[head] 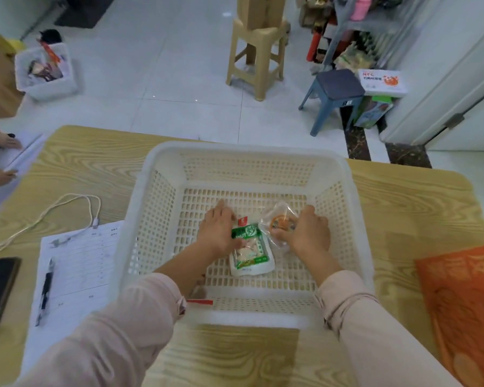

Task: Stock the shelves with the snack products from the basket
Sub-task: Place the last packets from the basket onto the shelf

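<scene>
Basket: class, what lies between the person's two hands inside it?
In the head view, two snack packets lie between the left hand and right hand: a green-and-white packet and a clear packet.

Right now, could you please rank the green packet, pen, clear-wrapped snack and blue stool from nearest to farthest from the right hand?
1. clear-wrapped snack, gripped by the right hand
2. green packet, just to its left
3. pen, on the paper, far left
4. blue stool, on the floor beyond the table
</scene>
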